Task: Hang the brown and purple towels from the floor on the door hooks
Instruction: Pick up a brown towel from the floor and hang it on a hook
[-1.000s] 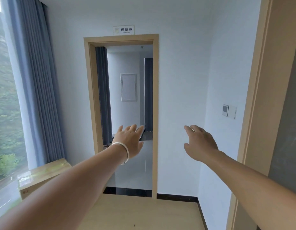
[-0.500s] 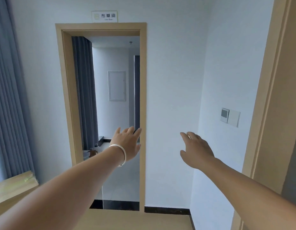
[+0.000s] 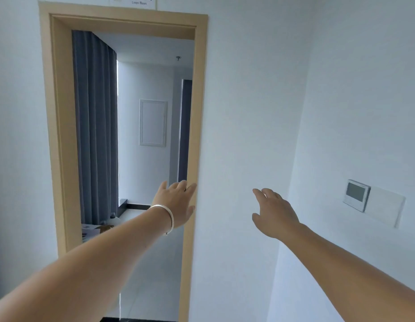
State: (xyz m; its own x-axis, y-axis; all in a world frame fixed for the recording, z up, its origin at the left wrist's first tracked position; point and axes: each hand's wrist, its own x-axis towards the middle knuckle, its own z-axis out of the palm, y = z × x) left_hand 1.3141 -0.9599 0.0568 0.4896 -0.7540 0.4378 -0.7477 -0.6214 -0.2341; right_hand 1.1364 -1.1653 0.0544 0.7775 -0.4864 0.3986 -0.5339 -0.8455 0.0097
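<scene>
Overhead, the sign point(image 3: 132, 1) above the doorway is cut off by the top edge; you can read only the lower halves of some large characters and, under them, small print that looks like "Linen Room", though it is blurred. Nothing else in view carries writing you can make out; the screen of the wall panel point(image 3: 355, 194) on your right is blank grey.

Your left hand point(image 3: 176, 203) reaches forward with the palm away from you, fingers loosely spread and slightly curled, holding nothing. Its fingertips overlap the right side of the wooden door frame point(image 3: 197, 126) in the picture, but you cannot tell whether they touch it. A silver bracelet point(image 3: 167, 216) sits on that wrist. Your right hand point(image 3: 275, 213) is also open and empty, fingers apart and drooping a little, in front of the white wall point(image 3: 243, 112) and well apart from the panel.

The brown and purple towels are not in view, nor are any door hooks. Through the doorway you see a grey curtain point(image 3: 95, 126) and a pale tiled floor point(image 3: 153, 275).

Against half a second ago, the doorway fills much more of your view, the sign has slid to the top edge, and the wooden surface at the bottom is gone. Your hands keep the same open pose.
</scene>
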